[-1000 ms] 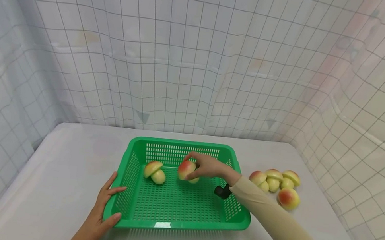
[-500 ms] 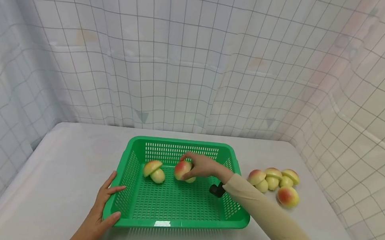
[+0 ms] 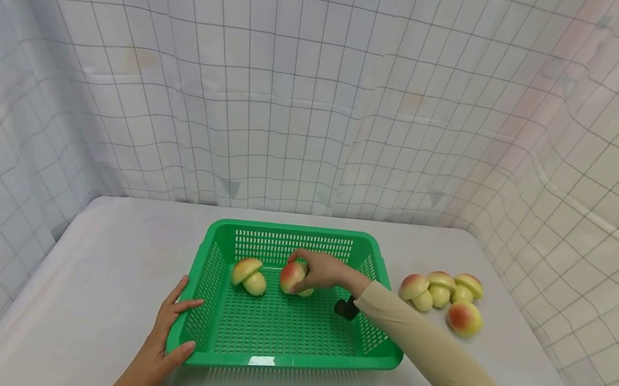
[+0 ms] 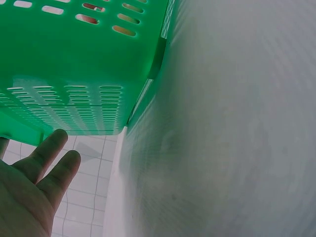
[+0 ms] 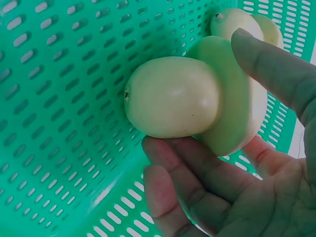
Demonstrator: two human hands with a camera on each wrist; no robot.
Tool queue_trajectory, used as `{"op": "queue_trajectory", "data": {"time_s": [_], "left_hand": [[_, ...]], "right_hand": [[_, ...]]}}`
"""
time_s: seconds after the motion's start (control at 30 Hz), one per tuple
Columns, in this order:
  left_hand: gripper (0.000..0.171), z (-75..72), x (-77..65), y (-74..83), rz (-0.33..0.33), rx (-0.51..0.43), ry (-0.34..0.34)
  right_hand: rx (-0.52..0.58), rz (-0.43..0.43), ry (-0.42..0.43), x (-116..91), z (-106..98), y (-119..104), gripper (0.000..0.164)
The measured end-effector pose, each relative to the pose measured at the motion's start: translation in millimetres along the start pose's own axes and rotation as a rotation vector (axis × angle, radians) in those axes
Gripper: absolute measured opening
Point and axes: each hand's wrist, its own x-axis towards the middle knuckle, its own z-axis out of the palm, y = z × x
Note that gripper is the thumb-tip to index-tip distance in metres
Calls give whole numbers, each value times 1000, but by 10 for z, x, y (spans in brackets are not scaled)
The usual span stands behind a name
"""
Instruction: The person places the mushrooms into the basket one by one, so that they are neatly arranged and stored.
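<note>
A green plastic basket [image 3: 317, 364] stands on the white table. At its left rim rests my left hand [image 3: 161, 337], fingers spread; the left wrist view shows two fingers [image 4: 59, 177] extended beside the basket's outer wall [image 4: 74, 59]. Inside the basket, my right hand [image 3: 326, 270] holds a mushroom-shaped toy [image 3: 291, 278] with a red-yellow cap. In the right wrist view its pale stem [image 5: 173, 98] points away from the palm, thumb at the cap and fingers beneath. Another toy mushroom [image 3: 244, 270] lies on the basket floor to the left.
Right of the basket, several more toy mushrooms [image 3: 441, 280] lie in a cluster on the table [image 3: 88, 294], one with its red-yellow cap [image 3: 465, 319] nearer me. A black camera piece [image 3: 346, 309] hangs under my right wrist. Grid-patterned curtains [image 3: 306, 122] surround the table.
My right hand has shifted slightly left and lower with the toy mushroom in its grip. The left hand stays at the basket's rim.
</note>
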Motion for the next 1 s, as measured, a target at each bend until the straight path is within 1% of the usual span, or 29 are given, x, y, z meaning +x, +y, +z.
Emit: {"op": "queue_trajectory", "data": {"time_s": [0.17,0.33,0.53,0.8,1.0], "left_hand": [[58,5,7,16,13,1,2],[56,6,23,-6,29,11,-1],[56,10,19,-14,17,9,-3],[58,5,15,14,16,19,17],[57,-3,17,-14,15,23,2]], "right_hand": [[-16,-1,8,-4,-6,-7,55],[-33,11,17,3,5,1,55],[-52,12,45,30,39,27,53],[-15,33,28,44,43,37,59],[1,21,25,21,35,59,61]]}}
